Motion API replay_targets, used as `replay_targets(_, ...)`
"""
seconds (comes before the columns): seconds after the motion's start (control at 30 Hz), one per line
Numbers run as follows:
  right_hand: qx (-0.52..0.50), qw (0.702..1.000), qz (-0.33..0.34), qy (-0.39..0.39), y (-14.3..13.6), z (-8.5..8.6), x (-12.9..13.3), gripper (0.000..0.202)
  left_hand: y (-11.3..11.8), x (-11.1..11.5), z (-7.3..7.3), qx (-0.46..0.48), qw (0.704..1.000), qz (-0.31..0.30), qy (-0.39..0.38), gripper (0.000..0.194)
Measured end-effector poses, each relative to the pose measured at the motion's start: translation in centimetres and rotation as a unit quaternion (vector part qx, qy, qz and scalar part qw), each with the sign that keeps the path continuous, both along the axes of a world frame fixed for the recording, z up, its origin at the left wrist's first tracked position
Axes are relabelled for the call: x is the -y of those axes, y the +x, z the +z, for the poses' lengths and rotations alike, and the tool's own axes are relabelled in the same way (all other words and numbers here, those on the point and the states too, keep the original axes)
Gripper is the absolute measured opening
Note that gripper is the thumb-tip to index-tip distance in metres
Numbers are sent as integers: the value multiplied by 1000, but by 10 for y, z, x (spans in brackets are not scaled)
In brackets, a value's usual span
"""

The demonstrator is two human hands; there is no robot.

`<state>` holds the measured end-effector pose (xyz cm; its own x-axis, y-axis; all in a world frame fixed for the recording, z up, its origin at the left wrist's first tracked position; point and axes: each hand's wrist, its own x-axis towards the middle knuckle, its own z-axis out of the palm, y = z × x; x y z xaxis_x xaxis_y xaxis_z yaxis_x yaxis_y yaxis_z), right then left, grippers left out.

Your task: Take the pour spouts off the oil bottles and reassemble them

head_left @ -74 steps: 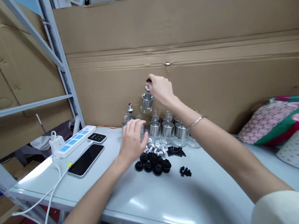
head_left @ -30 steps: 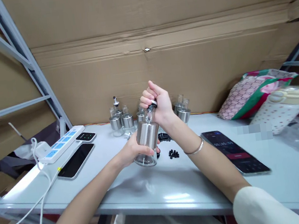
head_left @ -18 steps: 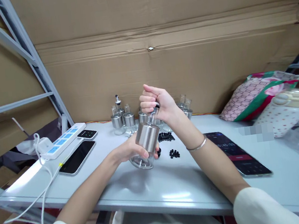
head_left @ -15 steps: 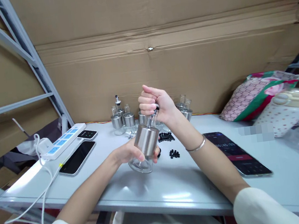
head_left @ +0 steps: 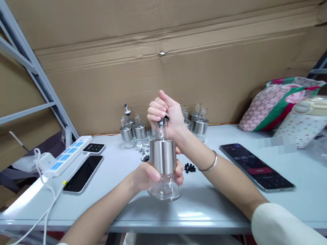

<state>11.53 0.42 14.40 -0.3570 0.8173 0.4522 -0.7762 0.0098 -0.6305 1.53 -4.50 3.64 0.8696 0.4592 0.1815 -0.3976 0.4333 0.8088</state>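
Observation:
A glass bottle with a brushed-metal sleeve [head_left: 163, 156] stands nearly upright above the front part of the table. My left hand [head_left: 146, 175] wraps round its lower body, thumb in front and fingertips showing on the far side. At the top, my right hand [head_left: 166, 112] is closed round a pourer stopper [head_left: 163, 119] at the bottle's mouth; its black rim shows below the curled fingers. Most of the stopper is hidden in that hand. Beyond the bottle lie silvery metal pourer parts [head_left: 143, 149] and a small heap of black caps [head_left: 189, 168].
Several similar bottles [head_left: 126, 133] stand at the back, one with a pourer fitted [head_left: 127, 110]. At left are a power strip [head_left: 68, 156], a dark phone [head_left: 83, 174] and cables. A timer phone [head_left: 255, 165], spotted tumbler [head_left: 306, 121] and patterned bag [head_left: 268, 105] lie right.
The bottle has gone from tilted to nearly upright, and its base has moved slightly right and nearer. Both hands keep hold. The view has shifted a little.

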Motion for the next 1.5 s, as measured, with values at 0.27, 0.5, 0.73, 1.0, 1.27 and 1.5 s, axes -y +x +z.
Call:
replay_targets(0.27, 101, 988, -110, 28, 4, 5, 6, 59, -1, 0, 11, -54, 996, 62, 33, 59)
replay_targets(0.5, 182, 973, -124, 68, 16, 14, 9, 56, -2, 4, 24, -119, 980, 144, 70, 43)
replay_targets(0.73, 218, 959, -144, 109, 24, 23, 23, 56, -3, 8, 40, -246, 903, 287, 205, 31)
replay_targets(1.0, 209, 949, -190, 144, 19, 12, 34, 52, -7, -1, 31, -321, 715, 492, 379, 54)
replay_targets(1.27, 219, 962, -113, 116, 27, 20, 28, 53, -14, -8, 28, -374, 549, 571, 482, 56)
replay_targets(1.5, 156, 984, -71, 51, 31, 20, 6, 53, -18, -17, 23, -361, 518, 561, 536, 57)
